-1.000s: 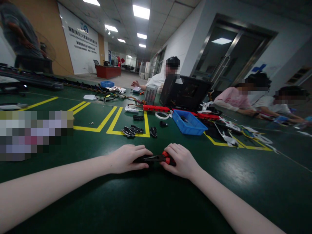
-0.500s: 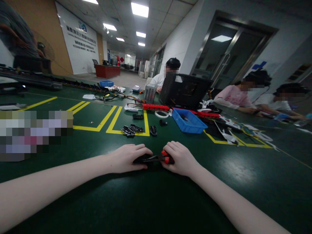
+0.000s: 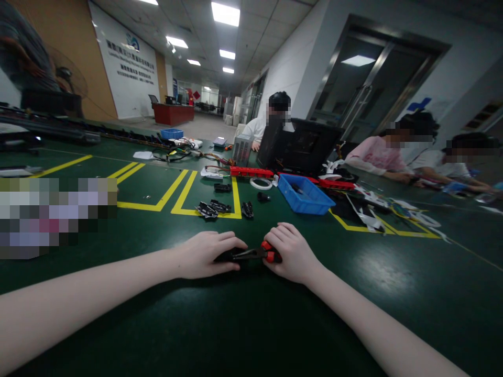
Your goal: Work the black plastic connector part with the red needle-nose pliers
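Note:
My right hand is closed round the red handles of a pair of pliers, whose long dark jaws point left. Facing it, my left hand pinches a small black part between thumb and fingers. The jaw tips meet this part at the fingertips; most of it is hidden in the hand, so its kind cannot be made out. Beyond the hands, several black plastic pieces lie in and beside a yellow taped outline on the green table.
A blue bin stands past my right hand, near a white tape ring and red power strips. A black computer case is behind them. Cables lie at the right. Co-workers sit across the table, and a blurred-out patch covers the left.
The right hand and pliers have shifted very slightly to the right and up. The left hand holds almost the same place, still gripping the black part.

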`<state>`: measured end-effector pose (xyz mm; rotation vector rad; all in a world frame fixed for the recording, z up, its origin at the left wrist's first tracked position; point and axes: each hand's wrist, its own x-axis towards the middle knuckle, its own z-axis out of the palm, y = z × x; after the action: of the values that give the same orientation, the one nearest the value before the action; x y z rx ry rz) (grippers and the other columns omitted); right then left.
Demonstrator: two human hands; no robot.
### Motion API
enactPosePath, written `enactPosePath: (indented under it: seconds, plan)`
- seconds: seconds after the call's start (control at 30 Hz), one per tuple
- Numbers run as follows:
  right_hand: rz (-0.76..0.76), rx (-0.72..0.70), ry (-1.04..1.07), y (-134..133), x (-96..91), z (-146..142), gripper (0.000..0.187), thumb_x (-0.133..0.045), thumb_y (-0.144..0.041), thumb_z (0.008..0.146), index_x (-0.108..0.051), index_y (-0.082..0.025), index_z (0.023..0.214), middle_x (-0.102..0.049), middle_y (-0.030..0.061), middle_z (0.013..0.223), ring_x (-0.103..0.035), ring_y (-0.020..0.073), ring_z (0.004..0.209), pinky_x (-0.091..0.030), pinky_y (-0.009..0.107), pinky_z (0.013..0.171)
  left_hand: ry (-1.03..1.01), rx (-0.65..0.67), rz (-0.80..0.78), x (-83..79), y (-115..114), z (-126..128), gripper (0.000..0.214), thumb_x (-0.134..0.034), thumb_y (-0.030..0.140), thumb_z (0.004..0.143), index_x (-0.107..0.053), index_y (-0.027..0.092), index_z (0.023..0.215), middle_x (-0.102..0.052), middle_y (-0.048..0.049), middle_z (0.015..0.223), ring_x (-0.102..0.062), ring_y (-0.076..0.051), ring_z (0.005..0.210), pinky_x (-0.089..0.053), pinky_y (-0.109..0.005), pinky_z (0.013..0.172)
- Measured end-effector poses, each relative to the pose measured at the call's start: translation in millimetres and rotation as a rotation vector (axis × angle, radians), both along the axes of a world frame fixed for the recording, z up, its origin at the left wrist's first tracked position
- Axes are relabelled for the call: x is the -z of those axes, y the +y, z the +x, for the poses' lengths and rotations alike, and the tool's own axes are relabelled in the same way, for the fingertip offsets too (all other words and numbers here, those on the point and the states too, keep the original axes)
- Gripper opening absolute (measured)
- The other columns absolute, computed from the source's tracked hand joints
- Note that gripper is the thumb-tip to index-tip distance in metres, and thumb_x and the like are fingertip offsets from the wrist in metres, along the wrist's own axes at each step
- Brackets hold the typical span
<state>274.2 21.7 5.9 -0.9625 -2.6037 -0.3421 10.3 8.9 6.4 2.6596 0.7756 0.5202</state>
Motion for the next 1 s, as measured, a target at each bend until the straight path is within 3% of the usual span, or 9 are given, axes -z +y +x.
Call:
enactPosePath:
  seconds: [0.27,0.5,0.77,1.0]
  plan:
    - [-0.018,-0.017,0.038,-0.9,-1.5,-0.4,0.022,-0.063,-0.027,0.071,-0.056,-0.021,0.091,-0.064,0.0061,0.088,-0.058,0.0243,0.087,-0.039,0.046,0.097,-0.011,0.003,-0.042,-0.8,-0.2,0.4,0.037,-0.057,0.039,0.093,-0.051,0.023,0.126,-0.064,-0.006,0.109,-0.065,-0.022,0.091,-0.047,-0.032,0.076]
    - [-0.02,-0.011,0.086,-2.7,0.9,1.4,0.028,-0.064,-0.024,0.073,-0.057,-0.018,0.099,-0.063,0.011,0.104,-0.059,0.0248,0.091,-0.047,0.038,0.08,-0.037,-0.002,-0.069,-1.9,-0.7,0.5,0.036,-0.059,0.037,0.093,-0.053,0.023,0.125,-0.064,-0.0058,0.109,-0.065,-0.022,0.093,-0.048,-0.031,0.076]
    - [0.001,-0.02,0.097,-2.2,1.4,1.0,0.018,-0.062,-0.027,0.074,-0.059,-0.019,0.091,-0.063,0.009,0.092,-0.057,0.0252,0.089,-0.046,0.042,0.087,-0.032,0.006,-0.054,-0.5,-0.8,-0.1,0.036,-0.059,0.037,0.093,-0.053,0.023,0.125,-0.064,-0.0051,0.108,-0.065,-0.021,0.092,-0.047,-0.03,0.076]
    - [-0.019,-0.017,0.072,-4.7,0.7,1.1,0.015,-0.06,-0.026,0.075,-0.058,-0.018,0.087,-0.061,0.0085,0.086,-0.055,0.0209,0.076,-0.045,0.034,0.067,-0.036,-0.018,-0.07,-8.9,-6.8,0.6,0.034,-0.057,0.035,0.094,-0.053,0.021,0.125,-0.066,-0.0065,0.11,-0.065,-0.022,0.094,-0.047,-0.031,0.079]
